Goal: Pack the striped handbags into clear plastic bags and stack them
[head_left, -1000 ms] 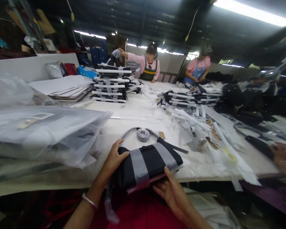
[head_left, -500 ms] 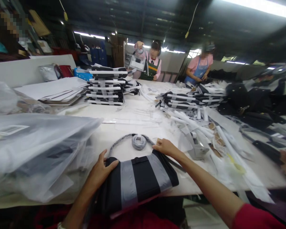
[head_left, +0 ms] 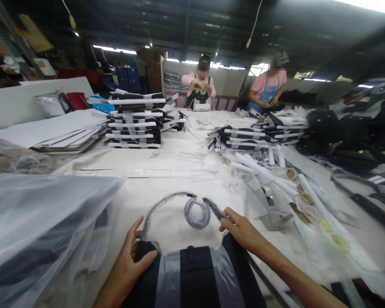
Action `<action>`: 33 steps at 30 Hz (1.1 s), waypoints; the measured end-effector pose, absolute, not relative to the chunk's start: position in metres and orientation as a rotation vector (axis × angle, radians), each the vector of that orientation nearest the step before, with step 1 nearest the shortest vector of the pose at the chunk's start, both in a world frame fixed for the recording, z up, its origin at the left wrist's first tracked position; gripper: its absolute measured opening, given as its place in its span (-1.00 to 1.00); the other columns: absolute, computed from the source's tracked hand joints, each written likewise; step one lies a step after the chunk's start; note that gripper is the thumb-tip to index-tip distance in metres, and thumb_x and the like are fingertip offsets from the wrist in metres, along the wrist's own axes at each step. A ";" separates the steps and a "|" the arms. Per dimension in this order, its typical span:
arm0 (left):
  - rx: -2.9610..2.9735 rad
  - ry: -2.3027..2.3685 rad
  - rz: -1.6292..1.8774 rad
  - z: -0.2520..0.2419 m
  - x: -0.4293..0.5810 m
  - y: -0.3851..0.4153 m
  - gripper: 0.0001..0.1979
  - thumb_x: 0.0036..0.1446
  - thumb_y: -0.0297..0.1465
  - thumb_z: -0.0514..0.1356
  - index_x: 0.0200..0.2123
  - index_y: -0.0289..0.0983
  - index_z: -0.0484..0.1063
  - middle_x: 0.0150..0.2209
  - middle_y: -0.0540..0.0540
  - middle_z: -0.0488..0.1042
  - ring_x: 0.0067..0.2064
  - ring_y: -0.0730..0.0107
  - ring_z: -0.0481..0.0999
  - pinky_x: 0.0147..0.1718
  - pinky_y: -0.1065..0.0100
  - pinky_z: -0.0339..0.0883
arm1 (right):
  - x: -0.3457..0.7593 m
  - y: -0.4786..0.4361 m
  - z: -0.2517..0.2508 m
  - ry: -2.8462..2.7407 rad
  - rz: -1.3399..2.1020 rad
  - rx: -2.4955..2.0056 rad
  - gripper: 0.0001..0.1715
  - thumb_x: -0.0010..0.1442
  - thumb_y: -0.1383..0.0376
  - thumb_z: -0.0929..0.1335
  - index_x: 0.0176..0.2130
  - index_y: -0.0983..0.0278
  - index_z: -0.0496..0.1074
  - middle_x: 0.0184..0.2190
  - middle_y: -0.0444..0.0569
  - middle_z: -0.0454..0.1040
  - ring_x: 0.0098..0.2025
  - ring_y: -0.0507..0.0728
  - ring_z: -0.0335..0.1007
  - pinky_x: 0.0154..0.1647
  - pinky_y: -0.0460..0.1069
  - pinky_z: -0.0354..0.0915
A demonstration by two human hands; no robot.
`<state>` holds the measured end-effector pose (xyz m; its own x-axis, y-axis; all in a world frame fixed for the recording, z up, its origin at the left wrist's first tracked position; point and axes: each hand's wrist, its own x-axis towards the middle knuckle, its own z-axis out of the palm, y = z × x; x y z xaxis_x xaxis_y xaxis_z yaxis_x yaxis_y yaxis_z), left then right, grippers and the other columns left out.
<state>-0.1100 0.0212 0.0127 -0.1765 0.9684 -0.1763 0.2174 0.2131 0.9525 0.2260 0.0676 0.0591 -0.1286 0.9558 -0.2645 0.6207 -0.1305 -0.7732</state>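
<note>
A black handbag with grey wrapping bands lies on the table edge in front of me, its lower part cut off by the frame. My left hand grips its top left corner, thumb on the front, fingers partly hidden behind. From the bag's top rises an arched strap in clear grey wrapping. At the strap's right end my right hand pinches it between thumb and fingers, just above the bag's right corner. A coiled wrapped cord hangs at the arch's top, touched by neither hand.
Clear plastic bags spread on the left. Behind them are white sheets and a stack of wrapped black bags. White rolls and scraps litter the right, near another stack. Two people work across the table.
The handbag sits lower in view, with both hands still at it. My right hand has closed on the strap. Across the table, one person has lowered a clear package onto the table.
</note>
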 end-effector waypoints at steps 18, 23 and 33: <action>1.670 1.615 0.528 0.022 -0.104 0.066 -0.37 0.08 -0.16 0.16 0.20 -0.25 0.26 0.12 -0.24 0.40 0.15 0.02 0.39 0.16 0.06 0.25 | 0.245 0.022 0.021 -1.227 1.477 -1.498 -0.29 0.14 -0.10 0.36 0.14 0.24 0.38 0.06 0.07 0.48 0.10 0.29 0.39 0.16 0.14 0.26; 2.164 1.842 0.061 0.068 -0.086 0.078 -0.56 0.22 -0.26 0.10 0.15 -0.20 0.37 0.28 -0.22 0.27 0.26 -0.01 0.28 0.18 0.00 0.21 | 0.272 0.050 0.019 -1.875 0.530 -1.677 -0.61 0.26 0.00 0.30 -0.14 0.16 0.57 -0.06 0.07 0.56 0.06 0.30 0.41 0.23 0.22 0.18; 2.516 1.615 -0.063 0.052 -0.005 0.217 -0.54 0.18 -0.40 0.21 0.15 -0.27 0.31 0.25 -0.23 0.32 0.26 0.09 0.28 0.13 0.12 0.25 | 0.250 0.232 -0.027 -2.339 0.268 -1.886 -0.31 0.39 0.04 0.07 0.37 0.28 0.05 0.41 0.04 -0.06 0.44 0.25 -0.28 0.39 0.28 -0.30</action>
